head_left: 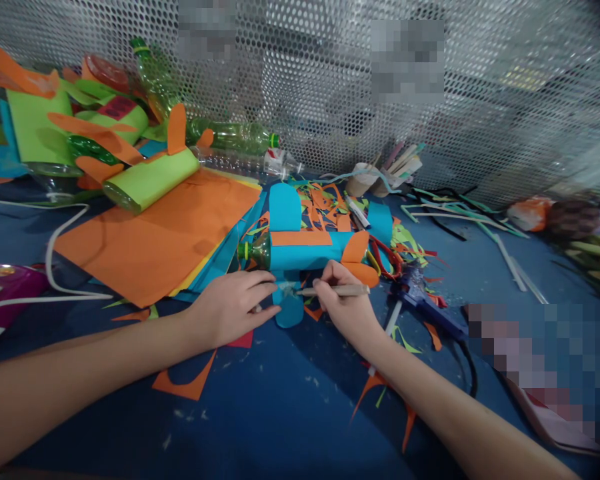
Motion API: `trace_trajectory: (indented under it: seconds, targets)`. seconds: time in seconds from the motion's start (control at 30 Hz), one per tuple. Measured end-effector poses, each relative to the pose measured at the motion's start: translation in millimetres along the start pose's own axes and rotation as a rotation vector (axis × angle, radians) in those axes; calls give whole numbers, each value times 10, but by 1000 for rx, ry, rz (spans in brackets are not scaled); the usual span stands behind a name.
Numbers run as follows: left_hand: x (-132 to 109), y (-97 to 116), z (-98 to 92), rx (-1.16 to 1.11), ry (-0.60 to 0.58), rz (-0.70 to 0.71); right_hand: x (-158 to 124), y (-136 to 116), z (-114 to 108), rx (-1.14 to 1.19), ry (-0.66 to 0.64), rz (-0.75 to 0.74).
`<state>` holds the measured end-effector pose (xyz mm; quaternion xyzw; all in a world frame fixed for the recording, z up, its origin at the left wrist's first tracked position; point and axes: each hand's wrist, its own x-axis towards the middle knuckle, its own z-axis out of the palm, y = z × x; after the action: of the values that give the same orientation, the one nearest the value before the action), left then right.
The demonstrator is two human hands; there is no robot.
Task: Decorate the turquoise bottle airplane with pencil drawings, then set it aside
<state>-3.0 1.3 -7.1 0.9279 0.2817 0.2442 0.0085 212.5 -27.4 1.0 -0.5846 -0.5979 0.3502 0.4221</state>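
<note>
A bottle plane (305, 248), a green bottle wrapped in blue paper with orange strips and blue wings, lies on the blue table (280, 413). My left hand (230, 308) rests beside its front blue wing (289, 310), fingers curled and pressing the paper down. My right hand (343, 303) grips a pale pencil (337, 291) whose tip points left at that wing, between the two hands.
Orange paper sheets (160, 233) lie to the left, with a green-wrapped bottle plane (150, 179) and empty bottles (235, 137) behind. A blue glue gun (420, 303) lies right of my right hand. Paper scraps (330, 200), a cup of sticks (365, 177), a white cord (55, 253) and a perforated metal wall (330, 80) surround.
</note>
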Motion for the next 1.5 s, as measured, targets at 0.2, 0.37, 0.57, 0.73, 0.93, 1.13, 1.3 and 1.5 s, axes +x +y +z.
trace_trajectory:
  seconds: [0.2,0.37,0.57,0.73,0.93,1.13,1.3,1.5]
  targets:
    - [-9,-4,13,-5,34,5,-1,-16,0,-15,-1,6]
    - [-3,3,0,-2,21,7,0,-21,0,-21,-1,4]
    - [2,2,-6,-4,9,3,-3,-24,8,-16,2,1]
    - [0,0,-1,-5,3,-2,2,-21,1,-23,0,11]
    - [-4,0,2,-9,6,-5,8,1,0,29,-11,18]
    - [-7,-4,3,-13,9,-3,1,6,-9,8,-1,6]
    - [-7,-2,6,-11,13,-3,2,7,-9,27,-11,8]
    - [-9,-4,13,-6,2,-7,2,-5,11,-11,-4,-3]
